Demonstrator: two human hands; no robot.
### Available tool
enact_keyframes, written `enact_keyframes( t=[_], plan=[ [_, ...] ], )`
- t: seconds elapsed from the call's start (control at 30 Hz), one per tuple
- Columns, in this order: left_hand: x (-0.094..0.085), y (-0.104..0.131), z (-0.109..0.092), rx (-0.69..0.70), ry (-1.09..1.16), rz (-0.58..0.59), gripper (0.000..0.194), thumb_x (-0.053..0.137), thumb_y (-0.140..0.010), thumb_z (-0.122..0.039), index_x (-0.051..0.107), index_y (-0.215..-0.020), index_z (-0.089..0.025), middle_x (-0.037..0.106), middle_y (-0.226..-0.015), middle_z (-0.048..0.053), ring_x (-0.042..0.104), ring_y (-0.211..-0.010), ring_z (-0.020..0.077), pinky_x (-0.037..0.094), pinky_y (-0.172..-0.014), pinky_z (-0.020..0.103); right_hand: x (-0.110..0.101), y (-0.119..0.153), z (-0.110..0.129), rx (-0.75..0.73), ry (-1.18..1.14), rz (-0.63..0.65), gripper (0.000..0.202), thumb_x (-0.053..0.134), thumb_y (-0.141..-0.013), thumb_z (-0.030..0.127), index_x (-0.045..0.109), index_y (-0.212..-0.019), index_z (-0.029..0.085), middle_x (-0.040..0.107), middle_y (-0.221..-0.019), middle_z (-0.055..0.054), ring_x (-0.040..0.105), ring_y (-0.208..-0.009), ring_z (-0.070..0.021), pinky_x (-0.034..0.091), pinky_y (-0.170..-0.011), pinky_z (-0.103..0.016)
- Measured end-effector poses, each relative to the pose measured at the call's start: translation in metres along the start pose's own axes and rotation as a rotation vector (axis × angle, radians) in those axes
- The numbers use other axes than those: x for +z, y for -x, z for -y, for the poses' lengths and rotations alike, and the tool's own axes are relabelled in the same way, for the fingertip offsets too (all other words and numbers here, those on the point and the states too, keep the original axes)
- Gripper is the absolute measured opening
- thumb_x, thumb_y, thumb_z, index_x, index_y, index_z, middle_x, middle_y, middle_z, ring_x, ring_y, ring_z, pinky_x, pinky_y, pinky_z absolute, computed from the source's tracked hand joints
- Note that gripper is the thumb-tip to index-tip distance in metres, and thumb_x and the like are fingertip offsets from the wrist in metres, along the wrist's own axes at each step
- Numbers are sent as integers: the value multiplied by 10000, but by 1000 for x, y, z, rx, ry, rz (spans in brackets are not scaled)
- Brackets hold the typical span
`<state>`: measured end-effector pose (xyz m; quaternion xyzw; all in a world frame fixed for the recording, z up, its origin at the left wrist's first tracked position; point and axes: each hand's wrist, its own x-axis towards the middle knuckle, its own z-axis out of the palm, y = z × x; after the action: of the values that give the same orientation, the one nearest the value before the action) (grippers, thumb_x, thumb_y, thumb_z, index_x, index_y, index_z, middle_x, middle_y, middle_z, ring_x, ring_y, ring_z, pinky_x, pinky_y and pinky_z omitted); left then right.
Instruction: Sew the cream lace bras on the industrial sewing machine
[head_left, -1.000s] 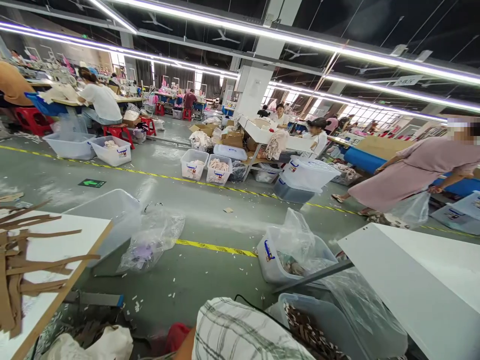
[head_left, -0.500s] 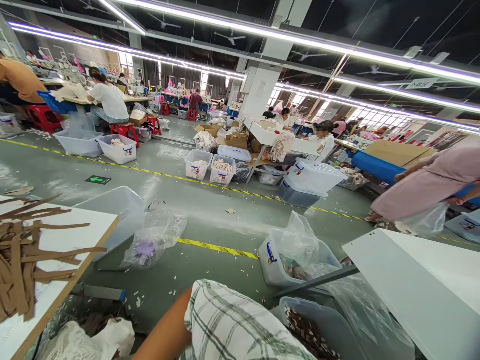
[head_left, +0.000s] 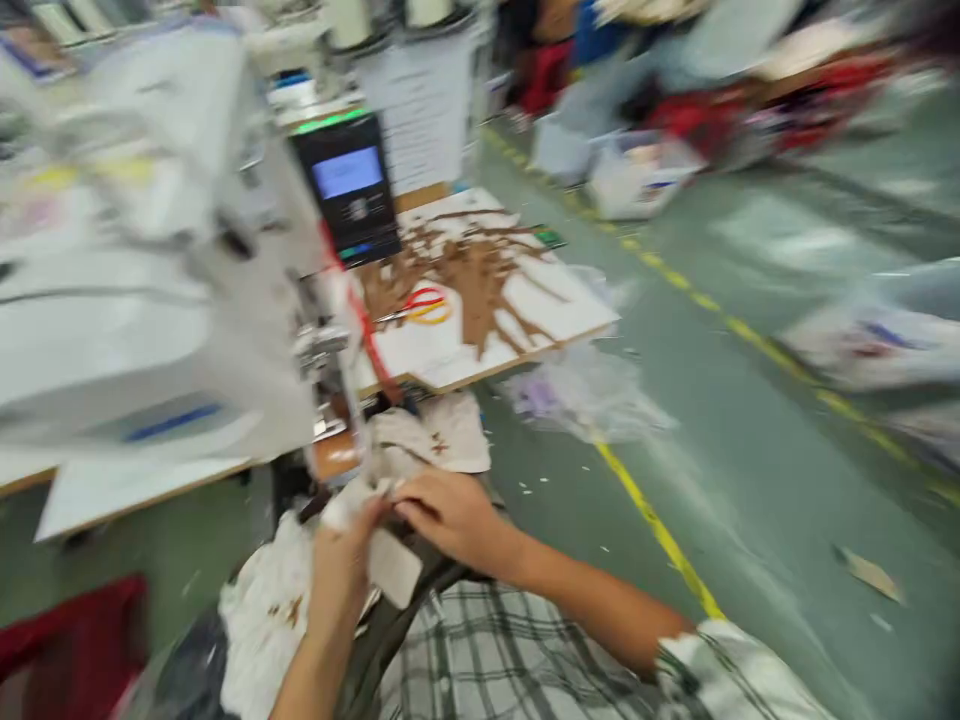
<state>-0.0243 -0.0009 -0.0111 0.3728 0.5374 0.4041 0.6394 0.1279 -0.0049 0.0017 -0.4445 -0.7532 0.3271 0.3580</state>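
Both hands meet over my lap in the head view, holding a white fabric piece (head_left: 395,568). My left hand (head_left: 341,555) pinches it from the left, and my right hand (head_left: 450,515) grips its upper edge with curled fingers. Motion blur hides the fingertips. More cream fabric (head_left: 439,430) with small brown marks lies just beyond the hands, beside the sewing machine (head_left: 135,330). White lacy fabric (head_left: 266,610) hangs to the left of my left forearm.
Brown strips (head_left: 480,285) and red-yellow scissors (head_left: 427,305) lie on the white table (head_left: 570,305). A control screen (head_left: 349,185) stands behind. On the floor are a plastic bag (head_left: 600,390) and white bins (head_left: 637,175). A red stool (head_left: 82,650) is at lower left.
The view has swung left and down from the workshop aisle to the sewing machine. Both hands and the fabric between them now show; before, only one arm was visible.
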Motion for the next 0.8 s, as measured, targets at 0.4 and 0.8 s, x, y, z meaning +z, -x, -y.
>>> enact_keyframes(
  t=[0.4,0.8],
  plan=[
    [-25,26,6,44,-162,-125,286,677,-848,-413,719,-1020,-188,704,-890,39,601,-795,189,479,-722,274,31,-2,-18,156,-99,-6,103,568,-924,253,659,-903,211,674,-856,-28,614,-803,-164,464,-727,-275],
    [-28,27,-4,172,-293,2,225,670,-837,-353,680,-779,-136,612,-652,0,519,-623,134,429,-600,231,12,-9,-19,112,-198,266,108,536,-840,138,566,-744,179,524,-708,13,480,-668,-112,328,-608,-227]
  ],
)
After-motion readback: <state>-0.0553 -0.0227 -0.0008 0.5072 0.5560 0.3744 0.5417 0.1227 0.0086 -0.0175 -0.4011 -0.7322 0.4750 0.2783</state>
